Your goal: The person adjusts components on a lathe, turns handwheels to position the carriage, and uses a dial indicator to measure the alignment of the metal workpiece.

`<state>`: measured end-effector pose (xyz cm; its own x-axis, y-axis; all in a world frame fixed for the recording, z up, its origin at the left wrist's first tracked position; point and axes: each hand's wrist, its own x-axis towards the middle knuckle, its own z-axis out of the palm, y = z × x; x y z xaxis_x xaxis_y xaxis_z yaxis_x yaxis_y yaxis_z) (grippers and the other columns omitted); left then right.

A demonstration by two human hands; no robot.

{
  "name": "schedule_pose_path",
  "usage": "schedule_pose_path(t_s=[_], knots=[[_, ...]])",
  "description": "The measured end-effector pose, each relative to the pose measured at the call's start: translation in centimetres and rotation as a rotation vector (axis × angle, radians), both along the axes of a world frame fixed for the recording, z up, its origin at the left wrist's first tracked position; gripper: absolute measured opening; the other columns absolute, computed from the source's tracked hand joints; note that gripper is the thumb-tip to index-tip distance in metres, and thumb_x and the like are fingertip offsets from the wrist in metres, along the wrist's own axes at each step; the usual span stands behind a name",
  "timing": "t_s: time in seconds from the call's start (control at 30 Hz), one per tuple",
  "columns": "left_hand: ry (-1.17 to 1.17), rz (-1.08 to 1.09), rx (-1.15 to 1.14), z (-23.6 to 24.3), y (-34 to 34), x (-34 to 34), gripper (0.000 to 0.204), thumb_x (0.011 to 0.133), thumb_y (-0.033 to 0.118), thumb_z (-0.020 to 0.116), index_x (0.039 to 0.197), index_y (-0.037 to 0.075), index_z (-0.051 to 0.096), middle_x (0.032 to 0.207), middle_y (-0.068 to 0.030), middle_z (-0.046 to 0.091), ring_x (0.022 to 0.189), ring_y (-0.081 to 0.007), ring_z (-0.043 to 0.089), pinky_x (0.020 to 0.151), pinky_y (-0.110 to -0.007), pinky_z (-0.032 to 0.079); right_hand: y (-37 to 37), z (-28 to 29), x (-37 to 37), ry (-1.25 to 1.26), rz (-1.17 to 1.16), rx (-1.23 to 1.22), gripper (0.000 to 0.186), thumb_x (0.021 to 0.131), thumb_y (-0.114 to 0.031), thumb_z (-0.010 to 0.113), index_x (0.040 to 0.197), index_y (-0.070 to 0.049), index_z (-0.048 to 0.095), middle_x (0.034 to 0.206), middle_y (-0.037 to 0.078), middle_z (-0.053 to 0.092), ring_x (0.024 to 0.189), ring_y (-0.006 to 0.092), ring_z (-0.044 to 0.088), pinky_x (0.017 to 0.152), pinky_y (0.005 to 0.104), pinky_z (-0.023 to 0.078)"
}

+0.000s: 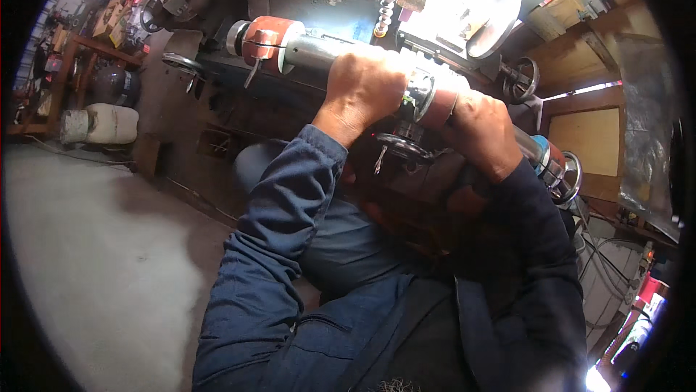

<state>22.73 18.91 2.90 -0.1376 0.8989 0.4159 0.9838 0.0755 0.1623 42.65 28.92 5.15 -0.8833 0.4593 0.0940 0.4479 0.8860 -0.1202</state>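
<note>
A thick round metal bar (312,52) crosses a large machine in front of me. My left hand (368,86) is closed over the bar near its middle, back of the hand up; the fingertips are hidden behind it. Just right of it sits a shiny metal fitting (419,91), brightly lit. Beside that fitting, my right hand (484,131) is closed on a reddish-brown collar (441,104), with its fingers mostly out of sight. A chrome handwheel (403,147) with a small handle hangs below and between the hands.
At the bar's left end is a red clamp collar (271,40) with a lever. Other handwheels stand at left (183,64), at far right (523,79) and at lower right (570,176). A segmented hose (386,9) hangs beyond the bar. A whitish jug (112,123) lies at left.
</note>
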Motion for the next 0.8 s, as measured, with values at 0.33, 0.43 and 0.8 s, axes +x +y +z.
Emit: schedule_pose_path(t_s=[0.33, 0.43, 0.8], knots=[[0.084, 0.004, 0.267, -2.6, -0.3, 0.4, 0.008, 0.078, 0.02, 0.066, 0.079, 0.013, 0.069, 0.076, -0.0062, 0.065, 0.071, -0.024, 0.066, 0.065, -0.039, 0.05, -2.1, -0.1, 0.4, 0.127, -0.069, 0.099, 0.046, 0.068, -0.014, 0.079, 0.108, -0.002, 0.06, 0.092, 0.017, 0.066, 0.085, 0.032, 0.066, 0.075, 0.0419, 0.054], [0.014, 0.003, 0.16, -1.9, -1.1, 0.6, 0.013, 0.074, 0.018, 0.069, 0.084, 0.01, 0.067, 0.083, -0.0097, 0.064, 0.08, -0.0281, 0.062, 0.077, -0.043, 0.048, -2.1, -1.0, 1.1, 0.177, -0.085, 0.126, 0.058, 0.065, -0.015, 0.08, 0.116, -0.001, 0.056, 0.094, 0.018, 0.063, 0.088, 0.0347, 0.063, 0.077, 0.0444, 0.051], [0.044, 0.02, 0.189, -1.8, -0.2, 0.1, 0.009, 0.076, 0.013, 0.065, 0.081, 0.006, 0.066, 0.074, -0.0104, 0.064, 0.072, -0.0294, 0.062, 0.077, -0.042, 0.049, -2.5, -2.2, 0.2, 0.348, -0.126, 0.223, 0.018, 0.088, -0.013, 0.063, 0.103, -0.004, 0.06, 0.091, 0.013, 0.065, 0.084, 0.0278, 0.064, 0.074, 0.0404, 0.05]])
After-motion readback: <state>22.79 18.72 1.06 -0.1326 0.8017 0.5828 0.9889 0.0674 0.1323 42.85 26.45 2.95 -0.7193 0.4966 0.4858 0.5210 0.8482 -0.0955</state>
